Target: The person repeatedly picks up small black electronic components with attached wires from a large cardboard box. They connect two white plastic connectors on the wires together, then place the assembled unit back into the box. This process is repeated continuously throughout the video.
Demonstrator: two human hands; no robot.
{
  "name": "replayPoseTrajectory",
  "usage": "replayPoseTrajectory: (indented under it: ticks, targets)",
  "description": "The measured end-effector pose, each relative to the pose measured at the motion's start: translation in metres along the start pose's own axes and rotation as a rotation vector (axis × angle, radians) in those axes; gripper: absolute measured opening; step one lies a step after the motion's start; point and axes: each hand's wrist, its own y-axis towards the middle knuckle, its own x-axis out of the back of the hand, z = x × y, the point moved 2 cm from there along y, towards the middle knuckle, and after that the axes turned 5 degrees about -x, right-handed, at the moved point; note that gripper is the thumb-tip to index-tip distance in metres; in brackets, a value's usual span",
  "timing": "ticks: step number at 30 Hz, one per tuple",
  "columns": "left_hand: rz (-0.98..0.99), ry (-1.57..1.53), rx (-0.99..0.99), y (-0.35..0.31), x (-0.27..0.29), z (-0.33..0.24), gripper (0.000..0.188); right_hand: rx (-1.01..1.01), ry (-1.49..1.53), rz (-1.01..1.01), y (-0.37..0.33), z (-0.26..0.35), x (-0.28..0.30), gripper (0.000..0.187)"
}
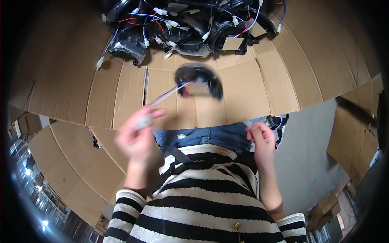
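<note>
Pinching whitish piece (246, 122) in right hand (261, 137); cannot tell grip of blurred left hand (137, 135) beside blue-white wires (169, 92) of curved black plastic housing (196, 73), within near edge of brown cardboard (241, 87); crowded beyond by heaped black housings (191, 34)

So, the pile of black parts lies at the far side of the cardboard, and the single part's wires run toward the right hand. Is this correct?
Not quite: in the head view, the wires of the single part run toward the left hand, not the right hand. The pile does lie at the far side of the cardboard.
</note>
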Motion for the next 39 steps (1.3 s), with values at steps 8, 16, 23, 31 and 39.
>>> replayPoseTrajectory:
  ticks: [8,16,23,31,39]
  targets:
    - [-0.811,0.251,-0.793,-0.035,0.28,-0.147,0.027,0.011,-0.046,0.128,0.008,0.0,0.004,0.012]
    - [-0.692,0.753,0.12,-0.095,0.41,0.004,0.018,0.101,-0.2,0.171,0.011,0.012,-0.003,0.013]
    - [0.154,1.019,0.71,-0.037,0.221,-0.03,0.042,0.149,-0.25,0.098,0.011,0.014,0.009,0.012]
    - [1.444,-0.762,-0.545,0.007,0.003,-0.173,0.048,0.142,-0.319,0.105,0.008,0.025,0.003,0.013]
    - [1.588,-0.93,-0.528,0.017,-0.005,-0.171,0.054,0.124,-0.327,0.103,0.007,0.019,0.002,0.014]
